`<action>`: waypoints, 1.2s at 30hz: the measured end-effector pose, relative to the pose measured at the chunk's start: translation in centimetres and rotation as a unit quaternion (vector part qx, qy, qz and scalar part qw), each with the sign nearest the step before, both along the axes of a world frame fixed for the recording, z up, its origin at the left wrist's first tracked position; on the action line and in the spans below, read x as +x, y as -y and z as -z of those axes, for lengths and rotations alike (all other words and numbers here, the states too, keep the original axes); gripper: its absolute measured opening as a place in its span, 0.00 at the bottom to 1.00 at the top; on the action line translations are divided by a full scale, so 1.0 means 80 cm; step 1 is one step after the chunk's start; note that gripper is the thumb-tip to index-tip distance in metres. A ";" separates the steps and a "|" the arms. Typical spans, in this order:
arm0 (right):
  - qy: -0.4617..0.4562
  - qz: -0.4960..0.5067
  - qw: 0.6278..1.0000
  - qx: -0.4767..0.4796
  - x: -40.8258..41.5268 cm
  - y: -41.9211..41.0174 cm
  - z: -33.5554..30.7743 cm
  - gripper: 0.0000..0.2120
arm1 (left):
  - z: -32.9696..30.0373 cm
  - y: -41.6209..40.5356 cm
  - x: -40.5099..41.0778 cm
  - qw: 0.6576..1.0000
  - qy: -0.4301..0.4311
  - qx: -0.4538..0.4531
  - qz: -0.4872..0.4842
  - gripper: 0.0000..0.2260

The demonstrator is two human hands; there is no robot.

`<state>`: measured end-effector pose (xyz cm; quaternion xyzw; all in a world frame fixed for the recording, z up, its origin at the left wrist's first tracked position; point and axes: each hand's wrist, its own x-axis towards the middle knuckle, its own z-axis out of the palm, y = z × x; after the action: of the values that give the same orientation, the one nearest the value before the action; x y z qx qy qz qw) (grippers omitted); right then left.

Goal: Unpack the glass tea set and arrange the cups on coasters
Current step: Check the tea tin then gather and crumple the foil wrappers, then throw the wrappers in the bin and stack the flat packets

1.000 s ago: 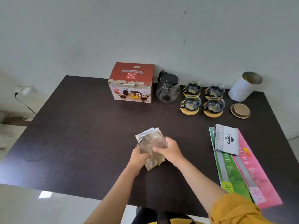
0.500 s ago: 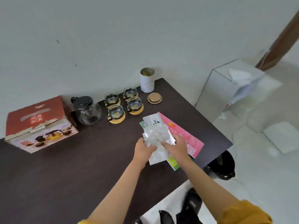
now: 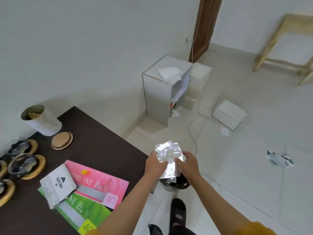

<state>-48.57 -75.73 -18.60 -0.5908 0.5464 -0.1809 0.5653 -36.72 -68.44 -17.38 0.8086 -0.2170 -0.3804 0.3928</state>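
Both hands, left hand (image 3: 155,164) & right hand (image 3: 187,164), fingers clamped on crumpled clear wrapping (image 3: 169,156), held off the desk (image 3: 94,139) edge above a dark bin (image 3: 176,183). Cups (image 3: 20,164) sit on coasters (image 3: 36,167) far left. Risk: loose sheets slip, miss the bin, land on the floor.

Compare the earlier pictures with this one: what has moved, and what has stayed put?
Both hands, left hand and right hand, have carried the crumpled wrapping rightward, off the table and over the dark bin on the floor. The grip is unchanged. Cups, coasters and tin stayed put.
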 end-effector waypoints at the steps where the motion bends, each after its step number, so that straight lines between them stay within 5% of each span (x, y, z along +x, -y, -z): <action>1: -0.011 0.007 1.000 0.012 -0.010 0.016 0.008 0.16 | 0.007 0.019 -0.010 1.000 0.006 0.023 0.009 0.20; 7: -0.099 0.013 0.984 0.145 -0.040 0.071 0.073 0.16 | 0.051 0.082 -0.051 0.983 0.027 0.173 0.048 0.21; 13: -0.053 0.093 0.932 0.345 -0.032 0.100 0.132 0.05 | 0.081 0.113 -0.057 0.979 -0.010 0.201 0.004 0.14; 18: -0.021 0.127 0.900 0.417 -0.039 0.127 0.151 0.15 | 0.087 0.129 -0.057 0.983 -0.042 0.177 0.011 0.30; 23: -0.029 0.153 0.895 0.418 -0.049 0.142 0.155 0.22 | 0.086 0.133 -0.054 0.986 -0.074 0.140 -0.050 0.33; 29: -0.089 0.041 0.940 0.327 -0.038 0.154 0.132 0.21 | 0.068 0.129 -0.048 0.994 -0.032 0.059 -0.082 0.23; 36: 0.036 0.017 0.958 0.285 0.033 0.118 0.042 0.10 | 0.026 0.103 -0.019 0.986 0.012 -0.034 -0.162 0.19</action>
<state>-45.91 -85.17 -21.92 -0.3891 0.5648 -0.0484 0.7261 -38.23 -76.67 -19.46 0.8235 -0.1009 -0.2946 0.4742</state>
